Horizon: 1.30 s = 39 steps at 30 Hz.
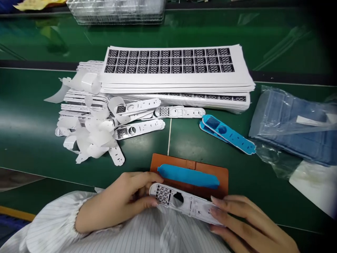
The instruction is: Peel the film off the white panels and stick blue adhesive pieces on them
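Between my two hands is a long white plastic panel, with a grid of segment slots at its left end and a round hole beside it. My left hand pinches the left end between thumb and fingers. The fingers of my right hand hold the right end. Just beyond the panel, a blue strip lies on a brown pad. Farther right, blue-faced panels rest overlapped on the green table.
White panels and curled translucent films are heaped at the left. Behind stands a stack of printed label sheets. At right lies a plastic bag of blue pieces. Clear trays sit at the back.
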Available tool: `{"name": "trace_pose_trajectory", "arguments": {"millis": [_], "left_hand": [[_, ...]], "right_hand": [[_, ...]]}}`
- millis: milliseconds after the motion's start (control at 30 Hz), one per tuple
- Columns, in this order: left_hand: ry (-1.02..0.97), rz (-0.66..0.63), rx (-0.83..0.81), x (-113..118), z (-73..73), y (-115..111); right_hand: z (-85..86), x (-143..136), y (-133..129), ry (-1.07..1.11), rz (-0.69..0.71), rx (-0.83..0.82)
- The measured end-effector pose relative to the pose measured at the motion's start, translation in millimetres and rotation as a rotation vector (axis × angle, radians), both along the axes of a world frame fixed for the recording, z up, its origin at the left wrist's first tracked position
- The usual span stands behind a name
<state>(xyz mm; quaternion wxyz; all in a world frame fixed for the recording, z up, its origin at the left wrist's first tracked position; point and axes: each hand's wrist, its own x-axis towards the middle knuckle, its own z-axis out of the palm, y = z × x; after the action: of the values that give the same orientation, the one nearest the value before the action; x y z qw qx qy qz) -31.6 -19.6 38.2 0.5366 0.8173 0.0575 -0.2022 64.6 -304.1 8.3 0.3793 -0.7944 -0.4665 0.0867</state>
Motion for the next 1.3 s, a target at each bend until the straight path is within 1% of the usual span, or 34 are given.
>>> {"name": "trace_pose_trajectory", "arguments": {"millis": [100,200,333,433,533,633,733,833,1000,1233,1300], "left_hand": [[-0.065,-0.035,0.040,-3,0.7,4],[-0.134,-0.062,0.069,-5,1.8,5],[-0.281,-0.094,0.185,0,0.0,3],[-0.456,-0.097,0.340,6,-8.5,-1],[-0.561,-0.058,0.441,14,-22.1,-5],[-0.591,-0.035,0.452,19,-33.6,-8],[-0.583,-0.029,0.478,21,-38.6,-9],[-0.586,-0.003,0.513,21,-39.4,-10],[-0.604,0.014,0.514,21,-40.1,-10],[-0.593,0.008,0.507,20,-41.4,-9],[-0.597,0.019,0.510,20,-41.2,-9]], "right_hand": [[-1.2,9,4,0.045,0.010,0.032],[0.7,9,8,0.086,0.016,0.017],[4.8,11,13,0.020,0.005,-0.026],[4.5,19,16,-0.054,0.014,-0.017],[0.0,29,17,-0.091,-0.031,-0.003],[-6.1,36,19,-0.105,-0.083,-0.014],[-12.5,37,20,-0.076,-0.092,-0.024],[-19.3,35,20,-0.065,-0.111,-0.034],[-26.9,33,17,0.016,-0.135,-0.033],[-26.1,33,15,0.063,-0.130,0.000],[-25.4,33,16,0.076,-0.123,0.035]]}}
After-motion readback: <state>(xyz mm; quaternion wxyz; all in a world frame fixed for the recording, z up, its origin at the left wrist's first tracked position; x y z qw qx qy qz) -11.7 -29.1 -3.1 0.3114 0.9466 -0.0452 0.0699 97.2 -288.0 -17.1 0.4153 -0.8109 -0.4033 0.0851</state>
